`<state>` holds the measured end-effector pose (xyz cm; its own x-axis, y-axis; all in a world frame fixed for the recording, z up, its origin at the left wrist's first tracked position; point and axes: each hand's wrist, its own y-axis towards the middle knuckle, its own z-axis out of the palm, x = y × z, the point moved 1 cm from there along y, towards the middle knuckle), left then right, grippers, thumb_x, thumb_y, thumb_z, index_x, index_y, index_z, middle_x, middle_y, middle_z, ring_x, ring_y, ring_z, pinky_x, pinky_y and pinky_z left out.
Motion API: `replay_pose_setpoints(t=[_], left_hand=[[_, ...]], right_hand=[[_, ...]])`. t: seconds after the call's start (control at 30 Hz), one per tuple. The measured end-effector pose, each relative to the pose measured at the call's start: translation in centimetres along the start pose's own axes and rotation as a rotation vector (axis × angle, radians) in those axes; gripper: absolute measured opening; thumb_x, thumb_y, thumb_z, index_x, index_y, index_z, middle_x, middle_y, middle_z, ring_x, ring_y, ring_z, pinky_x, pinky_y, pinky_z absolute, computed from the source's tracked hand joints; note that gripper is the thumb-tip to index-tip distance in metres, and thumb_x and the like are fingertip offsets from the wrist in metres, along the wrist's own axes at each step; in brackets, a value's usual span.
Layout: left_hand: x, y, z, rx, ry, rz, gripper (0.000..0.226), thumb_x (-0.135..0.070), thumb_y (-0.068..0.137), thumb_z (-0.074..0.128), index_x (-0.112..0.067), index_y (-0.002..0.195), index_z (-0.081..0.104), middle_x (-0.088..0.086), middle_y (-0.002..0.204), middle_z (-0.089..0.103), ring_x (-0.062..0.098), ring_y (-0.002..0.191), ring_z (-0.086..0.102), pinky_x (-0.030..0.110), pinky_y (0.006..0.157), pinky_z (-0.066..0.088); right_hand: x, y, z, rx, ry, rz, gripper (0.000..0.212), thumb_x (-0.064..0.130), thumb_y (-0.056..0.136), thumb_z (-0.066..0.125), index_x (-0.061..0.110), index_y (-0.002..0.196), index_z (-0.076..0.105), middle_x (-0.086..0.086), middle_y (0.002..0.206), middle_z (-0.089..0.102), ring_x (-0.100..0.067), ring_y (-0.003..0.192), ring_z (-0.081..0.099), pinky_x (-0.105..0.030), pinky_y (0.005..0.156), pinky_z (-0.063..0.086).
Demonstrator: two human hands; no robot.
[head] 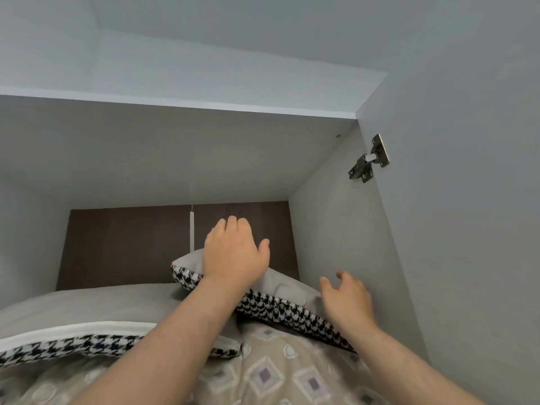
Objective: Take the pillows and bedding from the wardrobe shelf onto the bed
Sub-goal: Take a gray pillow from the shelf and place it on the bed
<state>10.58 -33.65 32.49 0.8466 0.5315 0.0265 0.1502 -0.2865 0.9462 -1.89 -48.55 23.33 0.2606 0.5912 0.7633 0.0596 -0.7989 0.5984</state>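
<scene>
A grey pillow with a houndstooth underside [287, 289] lies tilted on the wardrobe shelf, at the right. My left hand [233, 252] rests flat on top of it, fingers reaching over its far edge. My right hand [347, 301] hovers at the pillow's right end with fingers spread, close to the side wall. A second grey and houndstooth pillow [73, 314] lies flat on the left. Both sit on beige bedding with a square pattern [277, 372] at the front.
The wardrobe's right side wall [336, 229] runs close beside my right hand. A metal hinge [368, 159] sits on the open door's edge above. The dark back panel [125, 247] closes the shelf behind, the compartment's ceiling [175, 150] overhead.
</scene>
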Motion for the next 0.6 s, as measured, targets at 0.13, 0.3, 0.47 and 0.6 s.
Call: replay_pose_setpoints(t=[0.13,0.3,0.47,0.6], left_hand=[[1.3,1.6,3.5,0.222,0.156,-0.176,0.076,-0.065,0.082,0.033,-0.007,0.129,0.047,0.013,0.132,0.051,0.032,0.122,0.043,0.046,0.094,0.039],[3.0,1.3,5.8,0.408,0.273,-0.414,0.096,-0.074,0.071,0.03,-0.003,0.134,0.047,0.021,0.133,0.051,0.038,0.12,0.046,0.045,0.093,0.041],[4.1,2.5,5.5,0.576,0.146,-0.477,0.086,-0.078,0.068,0.036,-0.019,0.126,0.058,0.006,0.13,0.058,0.03,0.115,0.053,0.043,0.092,0.044],[5.3,2.8,5.5,0.59,0.226,-0.58,0.094,-0.081,0.064,0.038,-0.022,0.137,0.049,0.01,0.141,0.045,0.036,0.127,0.04,0.058,0.101,0.035]], right_hand=[[-1.5,2.7,1.2,0.038,-0.214,0.086,0.066,0.06,0.089,0.043,0.009,0.13,0.055,-0.019,0.132,0.054,-0.037,0.123,0.048,-0.041,0.098,0.04],[-2.2,3.7,4.1,0.247,-0.293,0.085,0.08,0.07,0.078,0.028,0.015,0.125,0.062,-0.014,0.13,0.06,-0.035,0.117,0.054,-0.038,0.095,0.044],[-2.0,5.4,5.1,0.459,-0.173,0.122,0.084,0.076,0.081,0.026,0.019,0.134,0.058,-0.008,0.142,0.054,-0.03,0.127,0.05,-0.039,0.104,0.039],[-2.7,7.6,6.3,0.509,-0.128,0.197,0.08,0.075,0.083,0.033,0.018,0.133,0.058,-0.008,0.144,0.052,-0.028,0.13,0.048,-0.04,0.109,0.034]])
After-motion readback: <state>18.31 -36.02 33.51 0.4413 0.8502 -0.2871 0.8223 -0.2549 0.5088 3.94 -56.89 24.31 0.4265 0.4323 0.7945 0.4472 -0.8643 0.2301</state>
